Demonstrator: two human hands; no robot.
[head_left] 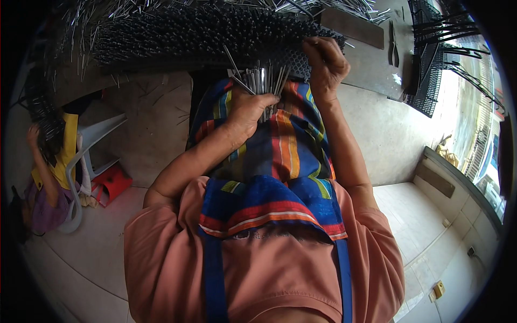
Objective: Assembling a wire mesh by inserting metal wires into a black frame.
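Observation:
My left hand is closed around a bundle of thin metal rods above my lap, with the thumb across them. A few of the rods splay out to the left. My right hand is raised at the right end of a long black perforated tray. Its fingers are curled into a pinch, and whatever they hold is too small or hidden to make out. Many thin dark rods stand packed upright in the tray's holes, while holes near its right end show bare.
Loose rods lie heaped behind the tray. Pliers and a flat metal plate rest on the table at right, beside black racks. At left a co-worker sits by a white chair and a red bag.

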